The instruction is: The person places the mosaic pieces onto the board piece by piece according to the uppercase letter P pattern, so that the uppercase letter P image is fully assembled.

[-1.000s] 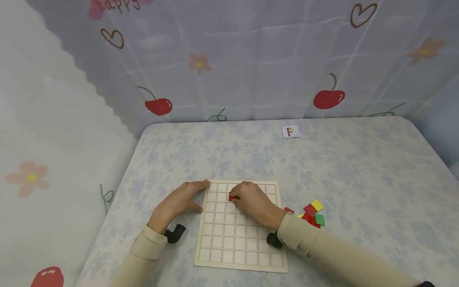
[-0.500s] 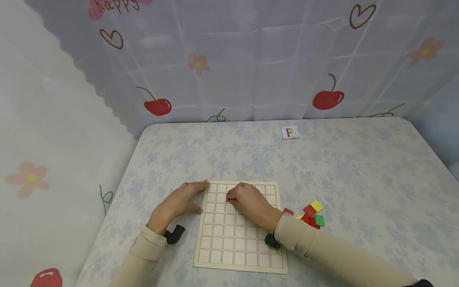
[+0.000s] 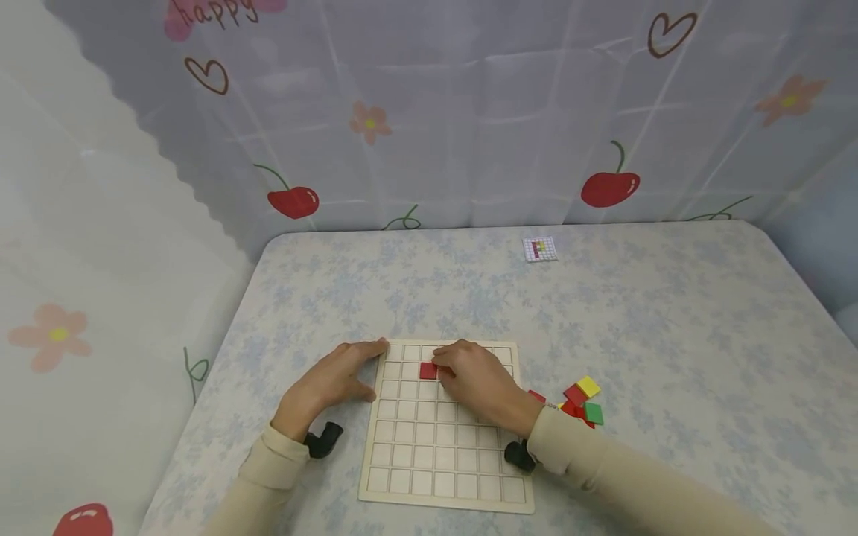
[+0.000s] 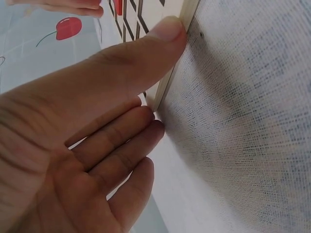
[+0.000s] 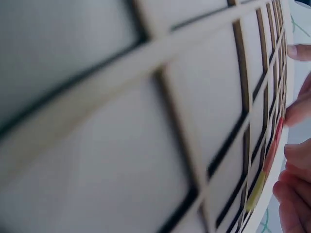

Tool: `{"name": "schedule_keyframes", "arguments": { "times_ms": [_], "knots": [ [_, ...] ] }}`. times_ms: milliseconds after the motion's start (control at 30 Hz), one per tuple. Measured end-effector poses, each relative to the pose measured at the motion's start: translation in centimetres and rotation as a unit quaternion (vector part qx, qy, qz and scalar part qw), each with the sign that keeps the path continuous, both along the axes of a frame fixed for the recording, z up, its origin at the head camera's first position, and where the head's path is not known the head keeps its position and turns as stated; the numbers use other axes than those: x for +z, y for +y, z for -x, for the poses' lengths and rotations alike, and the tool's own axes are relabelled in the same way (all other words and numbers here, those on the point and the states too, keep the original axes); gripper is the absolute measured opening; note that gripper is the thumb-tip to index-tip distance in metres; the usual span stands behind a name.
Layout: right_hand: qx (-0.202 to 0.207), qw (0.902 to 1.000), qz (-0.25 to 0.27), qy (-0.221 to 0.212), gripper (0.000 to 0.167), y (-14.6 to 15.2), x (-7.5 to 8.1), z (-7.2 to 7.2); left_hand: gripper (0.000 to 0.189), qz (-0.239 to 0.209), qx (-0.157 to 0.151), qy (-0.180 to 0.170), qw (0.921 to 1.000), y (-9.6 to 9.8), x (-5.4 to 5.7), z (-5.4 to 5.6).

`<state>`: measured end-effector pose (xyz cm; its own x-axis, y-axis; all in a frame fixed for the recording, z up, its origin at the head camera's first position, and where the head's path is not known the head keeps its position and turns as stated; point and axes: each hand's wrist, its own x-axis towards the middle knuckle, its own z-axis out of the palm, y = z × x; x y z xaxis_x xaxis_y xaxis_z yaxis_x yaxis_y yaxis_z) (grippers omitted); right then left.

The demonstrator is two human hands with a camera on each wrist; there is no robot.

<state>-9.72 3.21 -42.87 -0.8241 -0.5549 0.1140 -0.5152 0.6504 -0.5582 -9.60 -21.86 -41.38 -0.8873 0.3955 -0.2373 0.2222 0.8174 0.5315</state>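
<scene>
A square red tile lies in a cell of the pale gridded board, in the second row from the far edge. My right hand is over the board, its loosely bent fingertips right at the tile's right edge. In the right wrist view a yellow tile shows on the grid beside red; the hand covers that part in the head view. My left hand rests along the board's left edge, thumb against the side and fingers by the far left corner.
Several loose red, yellow and green tiles lie in a heap right of the board, partly behind the right sleeve. Farther back is a small card with a coloured grid pattern. A printed curtain hangs behind the table.
My right fingertips, earlier pinching the red tile, have come off it slightly to the right, and the tile now lies in full view. The left hand stays at the board's edge.
</scene>
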Motion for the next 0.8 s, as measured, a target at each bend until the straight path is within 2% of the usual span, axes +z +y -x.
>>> {"name": "schedule_keyframes", "arguments": {
  "times_ms": [367, 633, 800],
  "knots": [
    [-0.046, 0.9985, -0.029, 0.009, 0.023, 4.6, 0.3, -0.5, 0.086, 0.004, 0.005, -0.005, 1.0, 0.2, 0.2, -0.1],
    [-0.073, 0.9957, -0.057, 0.004, 0.028, 8.6, 0.1, -2.1, 0.086, -0.001, 0.003, -0.005, 1.0, 0.2, 0.3, -0.2],
    [-0.083, 0.9944, -0.06, 0.022, 0.028, 10.2, 0.0, -3.2, 0.087, -0.003, 0.001, -0.004, 1.0, 0.1, 0.3, -0.2]
  ]
}}
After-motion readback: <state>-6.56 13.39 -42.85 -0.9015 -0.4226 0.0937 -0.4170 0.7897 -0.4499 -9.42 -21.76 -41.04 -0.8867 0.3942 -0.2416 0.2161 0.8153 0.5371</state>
